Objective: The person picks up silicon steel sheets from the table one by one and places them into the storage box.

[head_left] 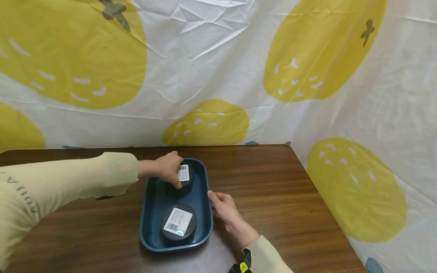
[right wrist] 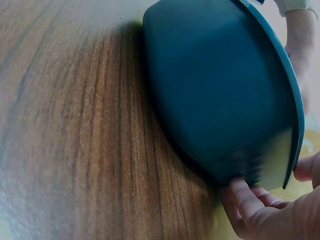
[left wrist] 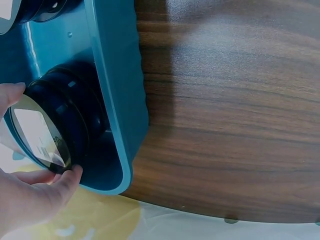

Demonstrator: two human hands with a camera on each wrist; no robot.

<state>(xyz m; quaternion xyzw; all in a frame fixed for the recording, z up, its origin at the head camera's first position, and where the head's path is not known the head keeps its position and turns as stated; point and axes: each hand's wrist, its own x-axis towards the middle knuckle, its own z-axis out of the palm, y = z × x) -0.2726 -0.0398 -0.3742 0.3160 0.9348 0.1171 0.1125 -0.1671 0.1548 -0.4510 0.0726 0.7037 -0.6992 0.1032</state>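
A blue rectangular tray stands on the table with two round black containers in it, each with a white barcode label on top. At the far end, my left hand grips the far container from its left side. The left wrist view shows thumb and fingers on opposite edges of that container's top. The near container sits untouched at the tray's close end. My right hand holds the tray's right side. In the right wrist view its thumb is at the rim and its fingers touch the tray's outer wall.
A brown wood-grain table extends to both sides of the tray. Behind it and along the right hangs a white cloth printed with large yellow fruit shapes. A dark strap with a yellow piece is on the right wrist.
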